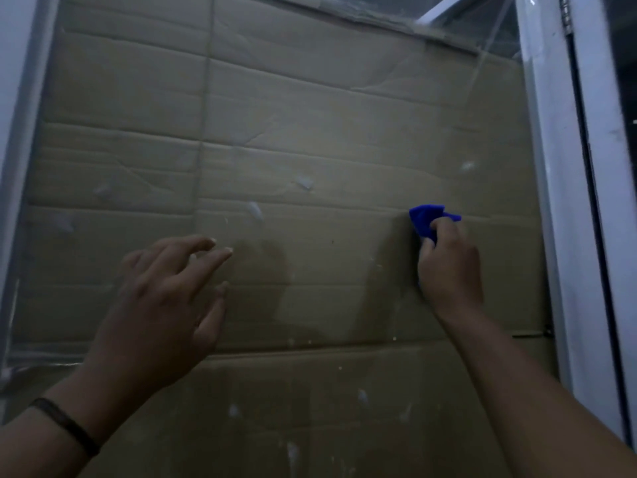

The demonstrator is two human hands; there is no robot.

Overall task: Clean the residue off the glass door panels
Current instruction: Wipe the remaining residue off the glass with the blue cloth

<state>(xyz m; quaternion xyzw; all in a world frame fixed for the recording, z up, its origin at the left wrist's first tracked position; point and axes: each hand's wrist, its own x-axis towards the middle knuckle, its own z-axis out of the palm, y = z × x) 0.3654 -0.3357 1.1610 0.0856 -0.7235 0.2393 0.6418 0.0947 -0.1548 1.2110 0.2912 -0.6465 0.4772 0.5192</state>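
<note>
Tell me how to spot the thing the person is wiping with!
Start at the big glass door panel with brown cardboard behind it, then look toward its right side beside the white door frame. There the right hand grips a small crumpled bright blue cloth. It is the only vivid blue thing; the marks around it are pale whitish smears.

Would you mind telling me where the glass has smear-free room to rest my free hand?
The glass looks clean above the white smears, and between the left hand and the right hand gripping the blue cloth. Smears crowd the bottom.
</note>
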